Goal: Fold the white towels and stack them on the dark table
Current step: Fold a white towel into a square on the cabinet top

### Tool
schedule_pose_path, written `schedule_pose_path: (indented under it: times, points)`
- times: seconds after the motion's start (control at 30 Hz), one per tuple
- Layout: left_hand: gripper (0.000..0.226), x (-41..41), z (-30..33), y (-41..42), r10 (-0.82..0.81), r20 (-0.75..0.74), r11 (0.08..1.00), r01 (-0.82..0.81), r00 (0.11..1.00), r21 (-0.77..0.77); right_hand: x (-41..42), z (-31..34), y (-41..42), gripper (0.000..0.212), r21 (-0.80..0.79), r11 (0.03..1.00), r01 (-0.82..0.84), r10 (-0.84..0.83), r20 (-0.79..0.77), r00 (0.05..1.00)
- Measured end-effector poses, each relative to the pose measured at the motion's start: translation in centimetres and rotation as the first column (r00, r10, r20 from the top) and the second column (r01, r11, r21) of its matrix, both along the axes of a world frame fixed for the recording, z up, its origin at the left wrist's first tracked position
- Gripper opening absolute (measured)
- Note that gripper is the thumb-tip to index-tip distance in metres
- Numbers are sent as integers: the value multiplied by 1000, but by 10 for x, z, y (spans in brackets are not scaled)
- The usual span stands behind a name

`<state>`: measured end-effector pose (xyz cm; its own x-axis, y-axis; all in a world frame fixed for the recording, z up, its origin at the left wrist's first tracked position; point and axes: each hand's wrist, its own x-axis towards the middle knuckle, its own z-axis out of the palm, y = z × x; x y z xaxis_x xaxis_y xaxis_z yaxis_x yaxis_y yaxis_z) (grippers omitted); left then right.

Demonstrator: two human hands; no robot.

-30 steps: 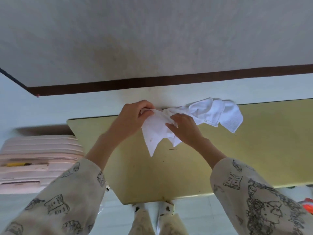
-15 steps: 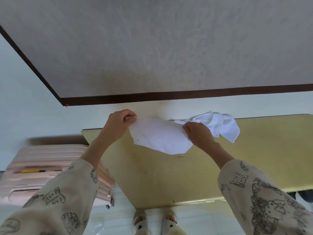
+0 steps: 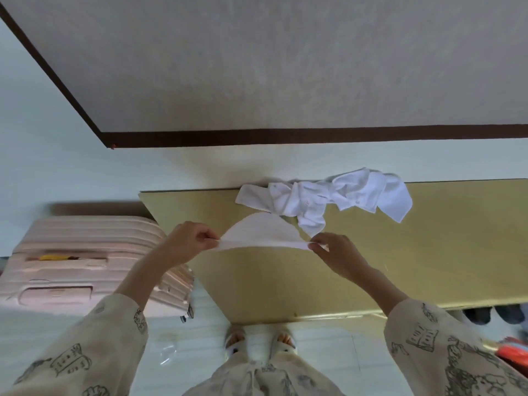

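I hold one white towel (image 3: 261, 234) stretched flat in the air above the yellowish table (image 3: 443, 252). My left hand (image 3: 191, 241) pinches its left corner and my right hand (image 3: 333, 251) pinches its right corner; the far edge billows upward. A crumpled heap of white towels (image 3: 323, 200) lies at the table's far edge against the wall, just beyond the held towel. No folded towel shows on the table.
A pink ribbed suitcase (image 3: 74, 261) stands on the floor left of the table, close to my left forearm. Dark shoes (image 3: 497, 314) sit under the table's right end, and something orange (image 3: 513, 352) lies at the lower right. My feet touch the table's near edge.
Both hands pulled one towel out of the heap, drew apart and came toward me, spreading it flat. The heap stays at the far edge. The camera tilted, showing more floor.
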<state>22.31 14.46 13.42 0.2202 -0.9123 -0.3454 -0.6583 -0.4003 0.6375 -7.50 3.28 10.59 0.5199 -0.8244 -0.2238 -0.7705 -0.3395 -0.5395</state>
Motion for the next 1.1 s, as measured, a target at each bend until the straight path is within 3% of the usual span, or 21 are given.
schedule_pose_path:
  times: [0.27,0.4,0.5,0.6,0.7,0.87,1.1]
  points:
    - [5,-23,-97,49,57,-178,962,-6,982,273,-18,-70,35,21,312,948,58,-12,-146,989]
    - [11,-23,-112,42,122,-141,966,-85,982,246,-16,-86,25,21,361,920,154,-109,-143,984]
    - [5,-17,-123,21,260,-175,953,-222,950,208,-5,-98,7,19,386,886,256,-244,-80,966]
    - [3,-10,-137,-4,389,-186,915,-354,902,194,11,-111,-15,12,452,820,353,-407,27,913]
    - [2,-1,-155,-25,431,-162,898,-404,888,174,26,-123,-32,18,534,729,428,-552,88,829]
    - [10,5,-181,-39,448,-104,882,-419,888,217,38,-149,-42,14,480,741,470,-561,56,826]
    - [15,3,-183,-47,464,-28,858,-441,885,263,44,-160,-44,32,301,829,471,-489,-17,872]
